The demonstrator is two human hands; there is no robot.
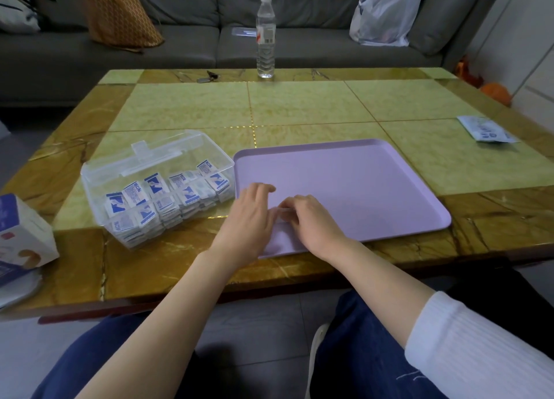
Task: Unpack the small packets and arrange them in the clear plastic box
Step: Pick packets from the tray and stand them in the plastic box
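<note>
Lilac tray (359, 183), blue-white packets (168, 198), green-tiled table (299, 105), grey sofa (180, 51)

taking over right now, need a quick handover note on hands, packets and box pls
Left grip and right grip: together over the lilac tray's near left corner, fingertips meeting on something small and pale, too blurred to name.
Clear plastic box: left of the tray, small packets in rows inside.
Done: box looks nearly full.
To do: no loose packets visible on the tray; maybe check the carton at the left edge.
</note>
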